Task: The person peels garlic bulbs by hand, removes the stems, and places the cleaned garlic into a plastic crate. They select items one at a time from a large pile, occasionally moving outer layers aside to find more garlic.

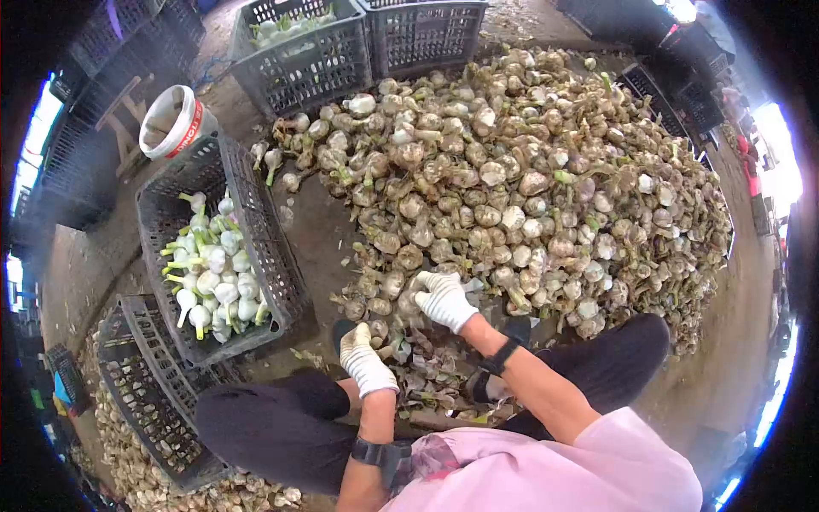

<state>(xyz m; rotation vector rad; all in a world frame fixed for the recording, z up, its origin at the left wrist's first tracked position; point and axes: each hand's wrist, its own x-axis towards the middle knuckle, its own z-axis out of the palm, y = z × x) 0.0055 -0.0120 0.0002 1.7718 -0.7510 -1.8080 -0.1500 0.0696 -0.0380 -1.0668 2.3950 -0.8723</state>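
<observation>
White cotton gloves cover both hands. The left hand (pixel 363 358) closes on a papery, dirt-streaked garlic bulb (pixel 378 330) just off the near edge of the garlic pile (pixel 529 188). The right hand (pixel 444 299) lies curled on that edge, and I cannot tell its grip. Left of the pile, a crate (pixel 264 230) holds trimmed white bulbs (pixel 213 286).

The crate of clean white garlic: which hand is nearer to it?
Left. The left hand lies just right of the crate; the right hand is farther right, at the edge of the garlic pile.
</observation>
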